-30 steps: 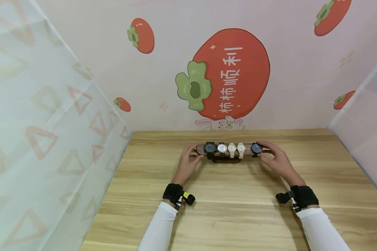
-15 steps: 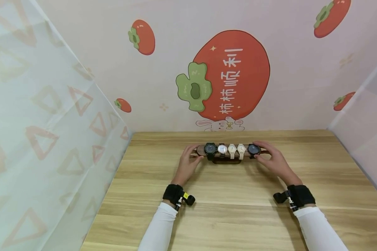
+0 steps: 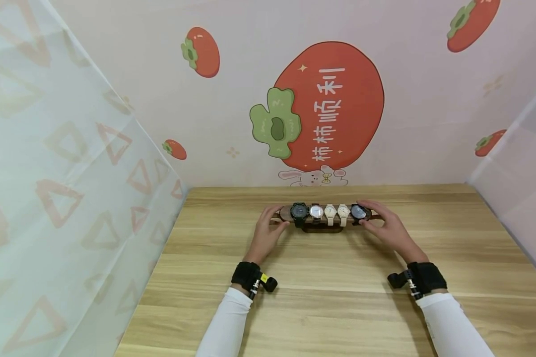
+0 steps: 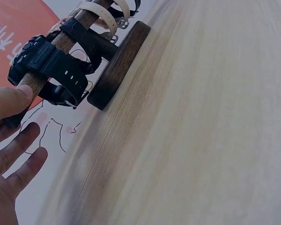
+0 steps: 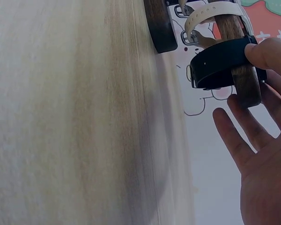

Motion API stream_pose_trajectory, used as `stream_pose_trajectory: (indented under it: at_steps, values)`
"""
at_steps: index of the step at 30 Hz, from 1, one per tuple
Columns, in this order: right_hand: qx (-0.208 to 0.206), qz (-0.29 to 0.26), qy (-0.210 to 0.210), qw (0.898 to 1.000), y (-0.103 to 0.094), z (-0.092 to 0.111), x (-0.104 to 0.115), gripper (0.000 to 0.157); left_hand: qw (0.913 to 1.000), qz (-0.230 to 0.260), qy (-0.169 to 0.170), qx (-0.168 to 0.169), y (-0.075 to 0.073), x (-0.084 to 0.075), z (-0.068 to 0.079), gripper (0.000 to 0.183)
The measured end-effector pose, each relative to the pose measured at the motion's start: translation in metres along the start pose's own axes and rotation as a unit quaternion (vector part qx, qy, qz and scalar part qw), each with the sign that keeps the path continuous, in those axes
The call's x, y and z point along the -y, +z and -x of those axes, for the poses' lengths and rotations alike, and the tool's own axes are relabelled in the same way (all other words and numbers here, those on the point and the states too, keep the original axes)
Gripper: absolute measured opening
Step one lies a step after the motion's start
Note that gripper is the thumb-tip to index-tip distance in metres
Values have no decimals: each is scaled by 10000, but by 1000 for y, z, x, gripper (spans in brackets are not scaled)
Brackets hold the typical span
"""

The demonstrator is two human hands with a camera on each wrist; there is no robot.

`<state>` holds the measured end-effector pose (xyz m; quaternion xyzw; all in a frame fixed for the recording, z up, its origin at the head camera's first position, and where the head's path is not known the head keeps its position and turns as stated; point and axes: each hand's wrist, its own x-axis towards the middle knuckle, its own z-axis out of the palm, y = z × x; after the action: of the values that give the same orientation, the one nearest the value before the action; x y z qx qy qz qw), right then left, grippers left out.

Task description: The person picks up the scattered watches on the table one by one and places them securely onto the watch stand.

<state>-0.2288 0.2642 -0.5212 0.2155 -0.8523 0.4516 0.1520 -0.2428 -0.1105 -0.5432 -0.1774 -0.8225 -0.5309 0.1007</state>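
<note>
A dark wooden watch stand (image 3: 285, 213) stands near the back of the table, its horizontal bar carrying several watches. My left hand (image 3: 267, 234) holds the bar's left end, the thumb resting on the wood beside a chunky dark watch (image 4: 51, 61). At the other end, my right hand (image 3: 390, 233) pinches a black watch (image 3: 360, 212) between thumb and index finger. Its strap (image 5: 220, 61) loops round the bar, and the bar's tip (image 5: 248, 93) sticks out past it. Between these two sit a white-faced watch (image 3: 316, 211) and two cream watches (image 3: 330, 212).
The stand's base (image 4: 119, 68) rests on the wood-grain table (image 3: 330, 307). Close behind rises a pale wall (image 3: 232, 114) printed with persimmons and a rabbit. More patterned sheeting (image 3: 71, 208) borders the left side.
My right hand has moved left along the bar, sliding the black watch inward toward the cream watches and exposing the bar's right tip. My left hand has stayed in place.
</note>
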Motion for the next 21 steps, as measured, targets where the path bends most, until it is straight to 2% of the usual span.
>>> stream_pose_trajectory:
  at_steps: [13,17,21]
  values:
    - [23,57,-24,10000,1,0,1,56,9998,-114,-99,137,-5,-4,0,57]
    - [169,435,30,9989,-6,1,6,57,9983,-432,-138,353,-10,-5,-1,58]
    - [291,809,-17,9963,-23,1,14,64,9910,-1152,-6,686,-23,-12,-1,64]
